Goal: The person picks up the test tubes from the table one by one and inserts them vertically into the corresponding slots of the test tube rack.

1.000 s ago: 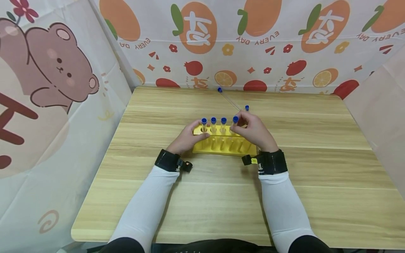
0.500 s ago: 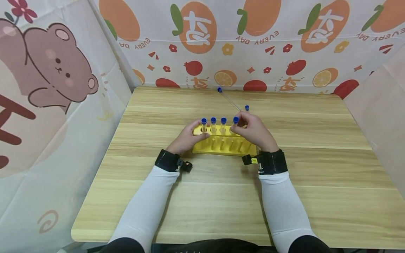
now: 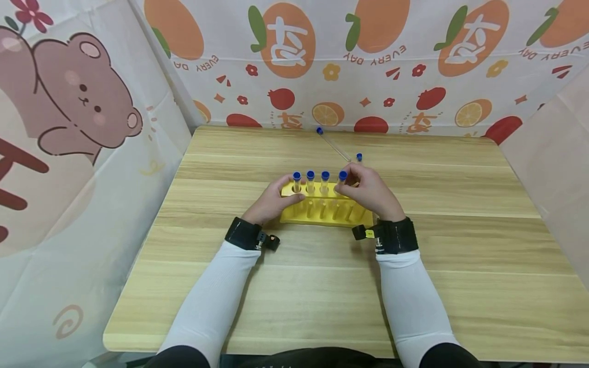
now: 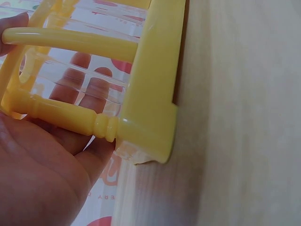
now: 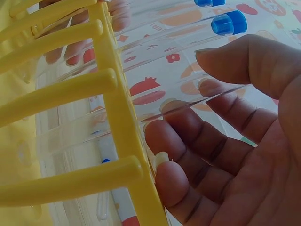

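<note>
A yellow test tube rack stands on the table with blue-capped test tubes upright in its row of holes. My left hand grips the rack's left end, thumb at the front of the top plate; in the left wrist view its fingers reach behind the corner post. At the fourth hole, my right hand pinches a test tube just under its cap. The right wrist view has this clear tube between thumb and fingers, its cap hidden behind the hand. Beside it stands another tube with a blue cap.
Behind the rack, a capped test tube lies slantwise on the wooden table. Another blue cap shows just beyond my right hand, its tube mostly hidden. A printed white curtain hangs along the table's back edge.
</note>
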Demonstrator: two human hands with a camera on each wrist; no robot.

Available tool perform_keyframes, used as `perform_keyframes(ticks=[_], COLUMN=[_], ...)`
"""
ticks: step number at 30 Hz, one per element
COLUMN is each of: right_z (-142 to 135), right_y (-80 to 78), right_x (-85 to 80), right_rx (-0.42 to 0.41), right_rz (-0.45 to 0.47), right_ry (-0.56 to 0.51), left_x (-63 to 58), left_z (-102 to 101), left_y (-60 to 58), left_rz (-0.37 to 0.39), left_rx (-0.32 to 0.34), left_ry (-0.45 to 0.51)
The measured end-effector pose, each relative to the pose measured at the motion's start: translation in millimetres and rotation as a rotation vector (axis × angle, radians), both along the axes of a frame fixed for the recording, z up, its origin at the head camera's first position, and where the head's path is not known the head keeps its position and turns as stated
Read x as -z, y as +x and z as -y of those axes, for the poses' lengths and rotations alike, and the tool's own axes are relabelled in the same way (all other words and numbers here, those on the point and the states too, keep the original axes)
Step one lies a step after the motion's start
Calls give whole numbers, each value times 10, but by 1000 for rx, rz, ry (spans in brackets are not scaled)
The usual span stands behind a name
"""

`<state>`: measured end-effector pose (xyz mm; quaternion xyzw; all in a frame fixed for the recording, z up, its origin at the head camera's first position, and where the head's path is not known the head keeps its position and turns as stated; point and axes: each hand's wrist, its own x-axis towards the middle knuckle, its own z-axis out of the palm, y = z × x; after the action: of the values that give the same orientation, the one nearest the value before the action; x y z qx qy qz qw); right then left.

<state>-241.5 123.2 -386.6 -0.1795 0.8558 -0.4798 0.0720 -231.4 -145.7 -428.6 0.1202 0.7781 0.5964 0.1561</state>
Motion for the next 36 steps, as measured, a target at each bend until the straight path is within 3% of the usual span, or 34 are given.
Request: perform_keyframes(ticks=[5, 13, 22, 31, 36], right_z=[-2, -11, 1, 70, 76], right_y=[-13, -25, -8, 172, 190], right_x=[18, 37, 15, -267, -313], right_rx=[0, -9, 0, -13, -20], right_rz=[-3, -3, 12, 18, 5], right_ry=[-2, -9, 4, 14, 17], left_x=[193, -33, 189, 213, 224], left_z=[28, -9, 30, 31, 31], left_y=[-88, 8, -93, -91, -108], left_rz=[-19, 10, -7, -37, -35], left_rx=[-3, -3, -5, 0, -3], left_ry=[4, -16, -13, -2, 7])
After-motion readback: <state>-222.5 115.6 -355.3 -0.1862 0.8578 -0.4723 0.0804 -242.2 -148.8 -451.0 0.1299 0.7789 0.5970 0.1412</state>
